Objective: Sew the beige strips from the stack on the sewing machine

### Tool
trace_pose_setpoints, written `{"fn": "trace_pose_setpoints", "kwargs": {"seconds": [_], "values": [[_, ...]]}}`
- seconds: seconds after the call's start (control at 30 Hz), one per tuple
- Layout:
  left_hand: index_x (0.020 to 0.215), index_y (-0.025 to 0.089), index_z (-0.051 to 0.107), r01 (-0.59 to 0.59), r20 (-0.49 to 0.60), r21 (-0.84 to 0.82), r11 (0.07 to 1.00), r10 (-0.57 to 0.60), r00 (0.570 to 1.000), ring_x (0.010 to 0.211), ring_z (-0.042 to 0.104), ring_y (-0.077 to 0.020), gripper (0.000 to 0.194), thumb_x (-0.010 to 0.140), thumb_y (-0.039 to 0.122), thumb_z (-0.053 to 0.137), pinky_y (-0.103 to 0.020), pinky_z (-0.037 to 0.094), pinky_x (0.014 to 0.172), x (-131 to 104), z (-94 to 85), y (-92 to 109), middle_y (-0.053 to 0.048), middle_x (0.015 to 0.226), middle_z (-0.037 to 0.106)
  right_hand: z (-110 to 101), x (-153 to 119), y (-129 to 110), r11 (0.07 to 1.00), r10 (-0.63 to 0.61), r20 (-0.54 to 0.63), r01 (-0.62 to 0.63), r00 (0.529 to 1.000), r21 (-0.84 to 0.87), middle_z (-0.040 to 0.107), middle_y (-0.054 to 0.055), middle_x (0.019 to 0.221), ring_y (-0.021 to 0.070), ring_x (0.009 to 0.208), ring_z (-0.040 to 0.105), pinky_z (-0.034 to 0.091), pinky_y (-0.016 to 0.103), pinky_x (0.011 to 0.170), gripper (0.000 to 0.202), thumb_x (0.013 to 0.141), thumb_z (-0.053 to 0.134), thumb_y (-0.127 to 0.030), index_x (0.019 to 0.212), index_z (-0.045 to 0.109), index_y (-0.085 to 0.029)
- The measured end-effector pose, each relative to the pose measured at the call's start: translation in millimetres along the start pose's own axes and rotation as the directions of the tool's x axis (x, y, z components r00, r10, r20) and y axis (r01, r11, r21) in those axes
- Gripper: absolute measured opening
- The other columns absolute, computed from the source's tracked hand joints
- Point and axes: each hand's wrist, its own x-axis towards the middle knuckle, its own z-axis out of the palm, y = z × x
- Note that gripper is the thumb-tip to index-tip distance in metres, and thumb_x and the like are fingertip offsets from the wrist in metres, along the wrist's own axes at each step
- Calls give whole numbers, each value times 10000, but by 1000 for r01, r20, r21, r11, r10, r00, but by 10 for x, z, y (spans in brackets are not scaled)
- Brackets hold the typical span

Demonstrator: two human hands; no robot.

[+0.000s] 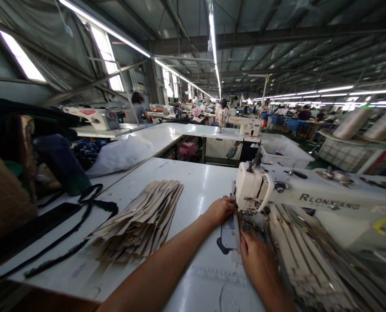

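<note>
A white sewing machine (254, 190) stands on the white table. A narrow beige fabric strip (237, 236) lies lengthwise beside its needle area. At the strip's far part, my left hand (222, 211) is closed, fingers bent against it beside the machine head. My right hand (257, 255) grips the strip's nearer part with its fingers close together; some fingertips are hidden. To the left lies a fanned stack of beige strips (144, 219) with shiny metal bits. Another bundle of strips (301, 255) lies right of my right hand, under the machine arm.
Black straps (92, 212) and a white plastic bag (121, 154) lie at the left. Beyond the table (193, 173) stand another sewing machine (244, 125) and a white bin (287, 151). Thread cones (353, 123) stand at the right. Several people work farther back.
</note>
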Motion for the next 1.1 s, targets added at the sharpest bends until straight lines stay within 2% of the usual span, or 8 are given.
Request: {"fn": "trace_pose_setpoints", "kwargs": {"seconds": [0.37,0.87,1.1], "values": [[879,215,749,12,-1,0,1000,-12,1000,992,585,-195,225,946,237,536,-295,444,917,-2,-27,40,-54,1064,667,1,10,-6,999,-13,0,13,1000,34,724,87,999,188,829,699,525,268,727,395,929,331,-133,1105,682,-173],[873,198,731,24,21,32,999,-25,999,1000,575,-195,211,947,258,543,-280,438,912,1,-20,22,-54,1078,656,17,-9,15,1000,9,17,-9,1000,3,722,69,1000,189,815,701,524,263,653,361,955,354,-167,1130,669,-190],[899,219,728,82,60,112,990,-89,994,1029,580,-183,204,950,235,531,-257,444,922,15,-62,95,-27,1113,653,35,9,6,1000,16,54,-17,998,18,712,93,1022,198,845,697,517,268,657,385,944,342,-145,1168,654,-169]]}}
